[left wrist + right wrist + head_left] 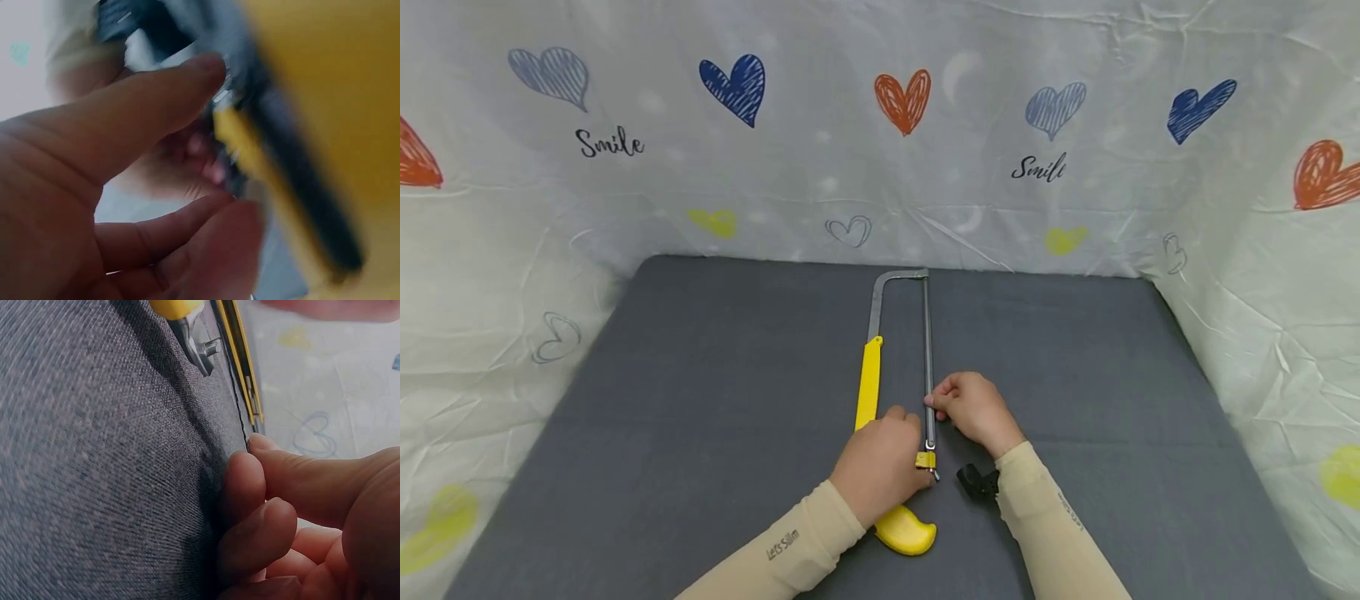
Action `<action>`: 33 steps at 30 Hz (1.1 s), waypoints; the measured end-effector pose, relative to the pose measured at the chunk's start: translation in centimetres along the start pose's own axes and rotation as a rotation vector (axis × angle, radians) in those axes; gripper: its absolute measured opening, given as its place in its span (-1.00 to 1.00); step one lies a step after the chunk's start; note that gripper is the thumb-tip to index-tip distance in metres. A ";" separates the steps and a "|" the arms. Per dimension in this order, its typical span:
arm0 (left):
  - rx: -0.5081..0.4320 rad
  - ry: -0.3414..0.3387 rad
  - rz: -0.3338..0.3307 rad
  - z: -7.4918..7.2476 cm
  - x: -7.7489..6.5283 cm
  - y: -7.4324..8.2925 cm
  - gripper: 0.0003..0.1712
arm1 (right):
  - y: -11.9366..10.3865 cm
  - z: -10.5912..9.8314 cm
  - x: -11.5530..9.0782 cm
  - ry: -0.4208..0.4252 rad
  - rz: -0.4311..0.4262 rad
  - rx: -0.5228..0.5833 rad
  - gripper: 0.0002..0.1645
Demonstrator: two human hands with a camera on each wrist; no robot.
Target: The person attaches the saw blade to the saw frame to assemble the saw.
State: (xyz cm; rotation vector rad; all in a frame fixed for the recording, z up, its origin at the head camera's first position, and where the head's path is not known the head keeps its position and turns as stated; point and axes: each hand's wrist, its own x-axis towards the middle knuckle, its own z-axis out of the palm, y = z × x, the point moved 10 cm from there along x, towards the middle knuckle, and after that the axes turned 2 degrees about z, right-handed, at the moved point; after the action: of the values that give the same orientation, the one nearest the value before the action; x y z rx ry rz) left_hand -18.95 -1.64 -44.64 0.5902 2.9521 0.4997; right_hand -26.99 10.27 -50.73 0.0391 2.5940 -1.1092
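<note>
A hacksaw with a yellow handle (906, 532) and yellow-sleeved frame (870, 375) lies lengthways on the grey table (700, 400). Its thin blade (928, 350) runs along the right side. My left hand (880, 462) lies over the handle end and grips it, fingers by the small yellow blade mount (925, 460). In the blurred left wrist view the thumb (125, 119) reaches to the yellow part (337, 94). My right hand (973, 408) pinches the blade a little above the mount. The right wrist view shows its fingertips (250, 469) at the blade's edge (236, 403).
A white cloth with printed hearts (902, 100) walls the table at the back and both sides. A black wrist camera (976, 482) sits on my right forearm. Grey tabletop extends left and right of the saw.
</note>
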 end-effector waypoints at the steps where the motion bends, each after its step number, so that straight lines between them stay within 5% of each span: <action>1: 0.011 -0.018 0.017 0.5 0.0 0.4 -0.45 | 0.0 0.0 0.0 0.000 0.001 0.002 -0.75; 7: 0.034 -0.024 0.049 1.6 0.2 1.1 -0.62 | -0.4 0.1 0.0 -0.008 -0.006 0.003 -0.76; 15: -0.026 -0.038 0.042 1.7 0.7 0.8 -0.49 | -0.9 -0.2 0.1 0.006 -0.024 -0.011 -0.77; 23: -0.091 -0.059 -0.008 1.4 0.6 0.1 -0.65 | -0.7 -0.3 0.1 0.004 -0.003 -0.016 -0.74; 28: -0.174 0.003 -0.081 -0.4 -0.1 -2.1 -0.53 | -0.3 -0.4 -0.2 -0.007 0.018 -0.013 -0.72; 33: -0.189 0.108 -0.263 -2.0 -1.7 -6.9 -0.40 | 0.2 -0.3 -2.0 -0.017 0.026 -0.050 -0.70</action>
State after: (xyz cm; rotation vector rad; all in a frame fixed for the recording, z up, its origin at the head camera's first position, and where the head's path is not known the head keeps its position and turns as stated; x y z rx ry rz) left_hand -20.17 -8.90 -44.96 0.1560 2.9708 0.7902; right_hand -25.17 10.84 -50.09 0.0518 2.5971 -1.0306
